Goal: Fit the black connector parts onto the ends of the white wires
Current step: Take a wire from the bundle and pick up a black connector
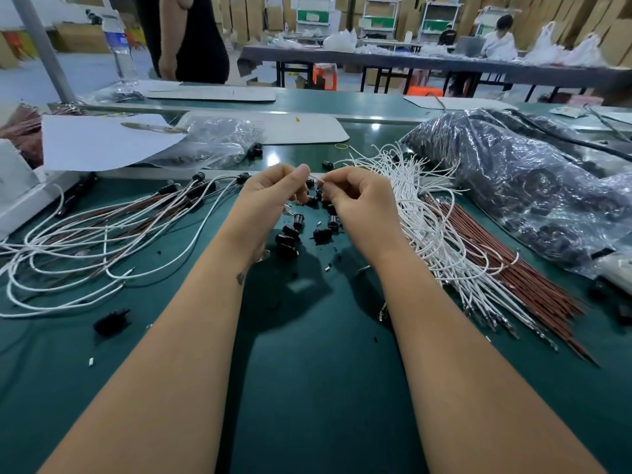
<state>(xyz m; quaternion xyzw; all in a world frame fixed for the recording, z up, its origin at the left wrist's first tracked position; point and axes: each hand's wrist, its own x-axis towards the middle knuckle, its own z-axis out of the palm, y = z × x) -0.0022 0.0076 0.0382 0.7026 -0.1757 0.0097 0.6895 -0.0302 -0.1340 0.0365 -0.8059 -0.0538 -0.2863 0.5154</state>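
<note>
1. One white wire end [318,179] spans the small gap between the two hands, raised above the green bench mat [307,371], just above the scattered connectors.
2. Left hand [273,191]: fingers curled, thumb and forefinger closed at the wire's tip. It may also hold a black connector, but the fingers hide it and I cannot tell.
3. Right hand [355,196]: fingers curled in, pinching the same wire a little further along, knuckles toward the camera.
4. Loose black connector parts [290,234] lie scattered on the mat directly beneath and between the wrists; one more [328,164] sits apart, beyond the hands.
5. Just right of the right hand lies a thick bundle of bare white wires [431,234], fanned out at the far end, with a bundle of reddish-brown wires [506,278] touching it on its right side.
6. On the left, white and brown wires already carrying black connectors [113,227] sprawl in loops across the mat.
7. A stray black piece [111,322] lies alone near the left forearm.
8. A large clear plastic bag of dark parts [533,186] sits at far right; a smaller crumpled bag [219,138] lies beyond the hands, beside a white paper sheet [102,142].
</note>
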